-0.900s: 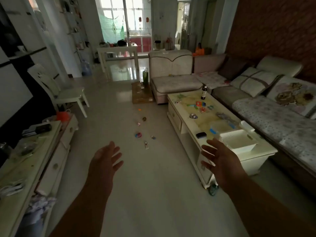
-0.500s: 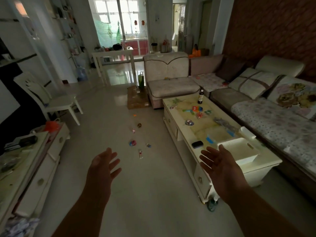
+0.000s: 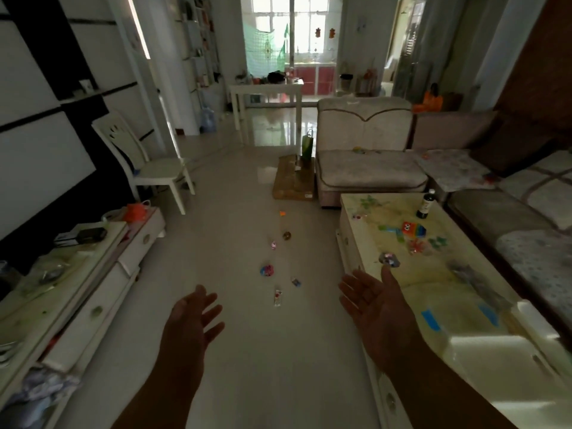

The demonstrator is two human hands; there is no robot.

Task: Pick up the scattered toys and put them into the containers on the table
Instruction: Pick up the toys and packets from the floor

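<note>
The long cream coffee table (image 3: 433, 283) is now lying closer at the right than a moment ago, and the white plastic container (image 3: 501, 366) on its near end is filling the corner. The small colourful toys (image 3: 266, 270) are lying scattered on the pale tiled floor (image 3: 247, 351) ahead (nearer now, still unreached). The left hand (image 3: 188, 323) and right hand (image 3: 377, 308) are hanging open, grasping nothing, so collecting is only beginning.

Two bare forearms in view, no sleeves visible. Left hand (image 3: 188, 323) and right hand (image 3: 379, 311) ungloved; no rings, watch, bands seen. Lighting dim.
</note>
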